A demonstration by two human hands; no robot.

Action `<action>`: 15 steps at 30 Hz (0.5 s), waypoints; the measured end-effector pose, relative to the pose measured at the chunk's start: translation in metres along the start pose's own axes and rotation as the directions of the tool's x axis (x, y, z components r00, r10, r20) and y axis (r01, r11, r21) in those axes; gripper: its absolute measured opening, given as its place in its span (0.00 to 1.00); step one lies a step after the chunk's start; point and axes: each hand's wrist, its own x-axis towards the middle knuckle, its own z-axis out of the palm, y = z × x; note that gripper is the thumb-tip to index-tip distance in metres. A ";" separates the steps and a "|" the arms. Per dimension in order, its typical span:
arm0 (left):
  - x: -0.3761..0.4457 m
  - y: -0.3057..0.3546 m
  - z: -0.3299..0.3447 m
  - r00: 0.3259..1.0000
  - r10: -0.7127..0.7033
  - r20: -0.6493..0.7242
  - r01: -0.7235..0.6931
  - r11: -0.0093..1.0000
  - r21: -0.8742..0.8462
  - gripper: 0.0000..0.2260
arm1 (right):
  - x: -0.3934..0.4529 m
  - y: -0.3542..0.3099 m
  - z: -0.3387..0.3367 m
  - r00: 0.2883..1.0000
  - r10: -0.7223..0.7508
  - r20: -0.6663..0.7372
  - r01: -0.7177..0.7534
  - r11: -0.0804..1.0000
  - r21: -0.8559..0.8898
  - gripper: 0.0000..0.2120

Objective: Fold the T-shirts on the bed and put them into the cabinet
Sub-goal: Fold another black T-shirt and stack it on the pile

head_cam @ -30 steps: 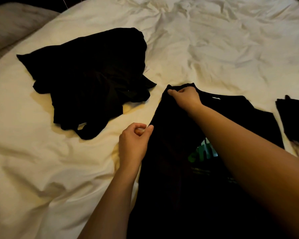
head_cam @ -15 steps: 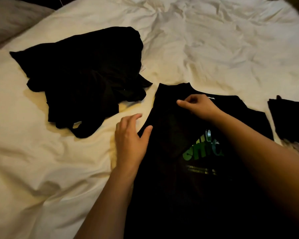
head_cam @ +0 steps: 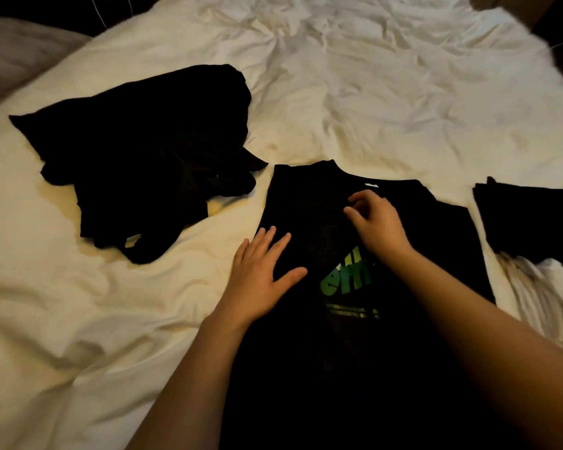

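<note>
Pressing flat, spread left hand (head_cam: 260,274) steadies the black green-printed T-shirt (head_cam: 306,352); right hand (head_cam: 376,225) fingers curl, pinching uncertain; the twelve-o'clock fold could slip on rumpled bedding.

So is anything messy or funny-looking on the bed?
Yes. The black clothes pile on the left lies crumpled in a heap, not folded. The T-shirt with green print is laid out, with one side already folded over, under the left hand and right hand. The white bedsheet is wrinkled. Nothing looks spilled or torn.
</note>
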 end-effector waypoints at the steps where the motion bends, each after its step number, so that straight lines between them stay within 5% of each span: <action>1: -0.001 0.000 -0.001 1.000 -0.003 0.002 0.003 1.000 -0.003 0.37 | -0.013 0.001 -0.002 0.997 -0.039 -0.070 0.038 0.999 -0.014 0.12; 5: -0.013 0.008 -0.006 0.999 -0.035 0.032 0.033 0.998 0.057 0.37 | -0.073 0.011 -0.010 0.980 -0.142 -0.136 0.140 0.990 -0.030 0.14; 15: -0.090 0.056 -0.003 0.971 -0.198 0.131 0.153 0.944 0.293 0.46 | -0.202 0.026 -0.014 0.995 -0.100 0.011 0.100 0.995 -0.007 0.17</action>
